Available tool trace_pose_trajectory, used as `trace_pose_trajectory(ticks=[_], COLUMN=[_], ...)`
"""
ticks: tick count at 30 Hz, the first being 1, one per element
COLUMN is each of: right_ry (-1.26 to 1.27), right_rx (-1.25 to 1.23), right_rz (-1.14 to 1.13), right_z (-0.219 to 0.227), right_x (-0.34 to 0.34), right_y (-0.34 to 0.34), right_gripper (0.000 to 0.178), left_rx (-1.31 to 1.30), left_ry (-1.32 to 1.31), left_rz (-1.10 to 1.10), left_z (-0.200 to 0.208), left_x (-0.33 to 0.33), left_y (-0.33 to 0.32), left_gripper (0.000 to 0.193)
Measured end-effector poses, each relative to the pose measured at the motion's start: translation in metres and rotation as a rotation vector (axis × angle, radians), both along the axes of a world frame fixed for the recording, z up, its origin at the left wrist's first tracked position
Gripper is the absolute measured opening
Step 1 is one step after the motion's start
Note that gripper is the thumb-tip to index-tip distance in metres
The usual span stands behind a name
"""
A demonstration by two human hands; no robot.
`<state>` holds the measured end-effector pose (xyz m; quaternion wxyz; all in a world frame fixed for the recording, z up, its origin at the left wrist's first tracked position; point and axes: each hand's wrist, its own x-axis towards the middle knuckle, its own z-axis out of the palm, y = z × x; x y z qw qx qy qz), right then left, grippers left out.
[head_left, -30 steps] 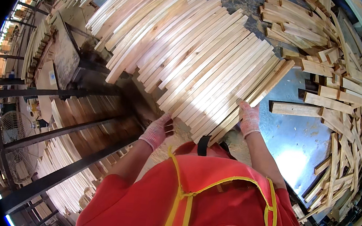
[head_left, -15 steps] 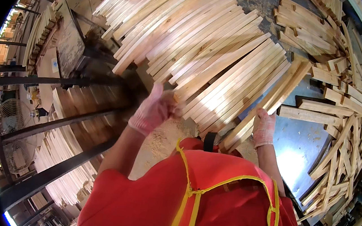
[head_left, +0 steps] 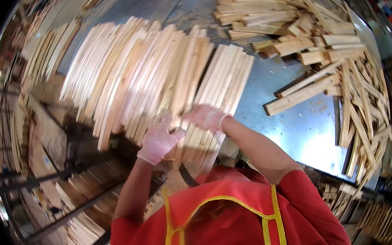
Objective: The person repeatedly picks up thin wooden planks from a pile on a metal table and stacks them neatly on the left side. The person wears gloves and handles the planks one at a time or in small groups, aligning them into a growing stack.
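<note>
A row of pale wooden strips (head_left: 155, 78) lies side by side on a metal-topped table, with a dark gap right of the middle. My right hand (head_left: 205, 117), in a whitish-pink knit glove, reaches across to the left. Its fingers close on a wooden strip (head_left: 184, 88) lying over the row beside that gap; blur softens the fingertips. Beside the near end of this strip is my left hand (head_left: 160, 141), gloved alike. Its fingers stretch over the strip ends and its thumb stands apart toward the right.
Loose wooden pieces (head_left: 286, 23) are heaped at the far right, with crossed strips (head_left: 361, 113) down the right edge. Two pieces (head_left: 302, 94) lie apart on the blue-grey tabletop (head_left: 254, 129). Dark metal rails (head_left: 72, 173) run at lower left, with stacked wood beneath.
My right hand has moved left, from the strip at the row's right edge to a strip by the gap. That edge strip now lies inside the row. The view has turned.
</note>
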<state>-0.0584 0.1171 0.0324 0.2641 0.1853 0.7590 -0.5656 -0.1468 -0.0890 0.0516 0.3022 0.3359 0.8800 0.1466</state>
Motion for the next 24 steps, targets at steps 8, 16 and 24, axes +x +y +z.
trace_pose_trajectory(ticks=[8, 16, 24], right_ry=[0.181, 0.271, -0.223], right_rx=[0.0, 0.267, 1.379], right_rz=[-0.362, -1.231, -1.081], right_z=[0.019, -0.087, -0.058], right_x=[0.123, 0.36, 0.513], right_y=[0.028, 0.186, 0.361], right_gripper=[0.072, 0.07, 0.081], left_rx=[0.137, -0.414, 0.429], left_ry=[0.501, 0.518, 0.394], left_rz=[0.026, 0.294, -0.385], left_z=[-0.058, -0.005, -0.034], left_x=[-0.008, -0.021, 0.138], left_y=[0.03, 0.027, 0.285], left_gripper=[0.095, 0.085, 0.073])
